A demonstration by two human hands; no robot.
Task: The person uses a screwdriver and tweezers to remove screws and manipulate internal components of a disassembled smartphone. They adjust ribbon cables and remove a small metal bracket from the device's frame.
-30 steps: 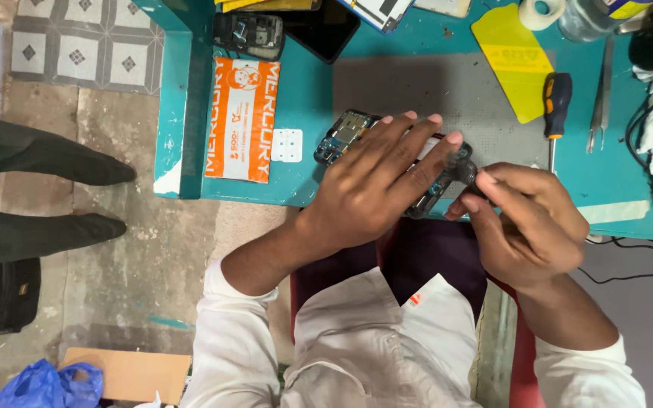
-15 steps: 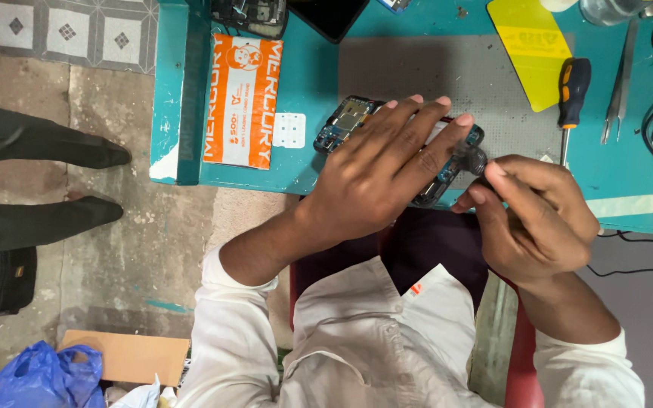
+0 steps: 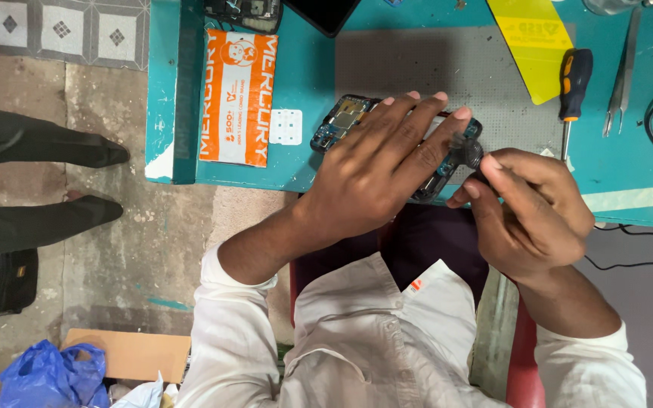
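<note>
pressing down w/ left hand [image 3: 376, 177], fingers spread flat over an opened phone [image 3: 341, 121], circuit board showing, back cover off. phone lies at near edge of the teal table [image 3: 304, 68], partly on the grey work mat [image 3: 447, 68]. right hand [image 3: 530, 208] curled, fingertips pinching a small dark tool [image 3: 466, 151] whose tip touches phone's right end; tool type unclear. screwdriver [image 3: 572, 83] w/ black-orange handle and tweezers [image 3: 621, 75] lie well apart to the right. yellow plastic sheet [image 3: 534, 38] on mat's far corner. orange packet [image 3: 239, 94] left of phone.
</note>
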